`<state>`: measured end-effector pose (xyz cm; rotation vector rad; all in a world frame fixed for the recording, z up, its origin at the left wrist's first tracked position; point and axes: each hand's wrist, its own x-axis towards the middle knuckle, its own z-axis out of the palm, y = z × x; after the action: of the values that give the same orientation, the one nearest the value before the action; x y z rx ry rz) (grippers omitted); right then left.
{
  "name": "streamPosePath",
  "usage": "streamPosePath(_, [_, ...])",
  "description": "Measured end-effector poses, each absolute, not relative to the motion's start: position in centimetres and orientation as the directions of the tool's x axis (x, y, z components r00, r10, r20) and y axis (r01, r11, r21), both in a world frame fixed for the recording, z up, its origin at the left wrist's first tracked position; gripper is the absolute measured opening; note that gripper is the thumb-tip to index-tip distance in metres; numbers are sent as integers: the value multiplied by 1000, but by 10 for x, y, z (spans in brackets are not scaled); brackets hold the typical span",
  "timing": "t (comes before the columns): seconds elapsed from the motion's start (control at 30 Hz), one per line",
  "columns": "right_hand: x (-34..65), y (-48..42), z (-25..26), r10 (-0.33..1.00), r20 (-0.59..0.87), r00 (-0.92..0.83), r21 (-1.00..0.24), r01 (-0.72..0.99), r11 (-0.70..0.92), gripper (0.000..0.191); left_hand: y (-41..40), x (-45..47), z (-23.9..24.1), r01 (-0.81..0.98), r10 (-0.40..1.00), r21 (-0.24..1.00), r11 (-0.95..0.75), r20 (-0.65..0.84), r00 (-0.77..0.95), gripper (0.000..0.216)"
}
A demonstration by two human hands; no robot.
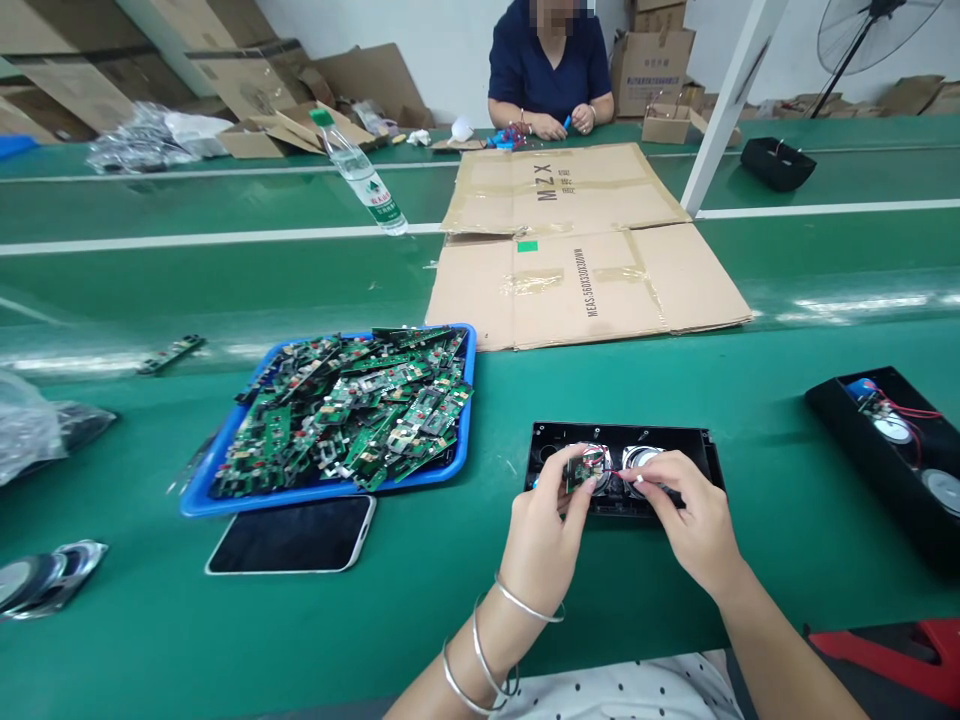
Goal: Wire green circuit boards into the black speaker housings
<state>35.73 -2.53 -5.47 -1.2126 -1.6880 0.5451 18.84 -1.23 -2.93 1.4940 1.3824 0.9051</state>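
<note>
My left hand (pixel 551 515) pinches a small green circuit board (pixel 576 474) above a black speaker housing (pixel 621 436). Between the thumb and fingertips of my right hand (pixel 690 510) is a small white wire connector (pixel 637 478), with thin red wire running from it toward the board. Two round speakers sit in the housing, partly covered by my hands. Left of my hands, a blue tray (pixel 466 400) is heaped with many similar circuit boards (pixel 375 400). A phone (pixel 292 536) lies face up against the tray's near edge.
Another black speaker housing (pixel 840 400) with wires stands at right. Flattened cardboard (pixel 540 300) and a water bottle (pixel 364 180) lie beyond the tray. Loose speakers (pixel 52 580) rest at far left. A white post (pixel 731 110) rises behind; a person (pixel 551 70) works across the table.
</note>
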Motion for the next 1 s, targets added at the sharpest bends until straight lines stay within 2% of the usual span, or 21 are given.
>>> streamPosePath(0.13, [355,-24,-54,806,578,-125,-625,568,536,18,-12,189,-32,388,994,921,-28,-16,109,27])
streamPosePath(0.23, [352,-23,-54,792,595,-140,-578,609,542,16,-12,190,-33,407,995,913,-28,-13,97,27])
streamPosePath(0.43, [351,-25,-56,826,537,-173,-595,617,516,11,-12,191,-33,369,995,929,-7,-30,94,26])
streamPosePath(0.53, [353,-24,-54,860,464,-214,-662,561,497,11,-11,191,-32,363,996,932,-7,-26,86,26])
streamPosePath(0.7, [354,-23,-48,929,316,-192,-757,540,368,11,-11,191,-33,384,994,923,-9,-33,104,28])
streamPosePath(1.0, [351,-23,-61,858,474,-198,-623,613,486,9,-8,189,-31,459,972,888,-27,-84,220,30])
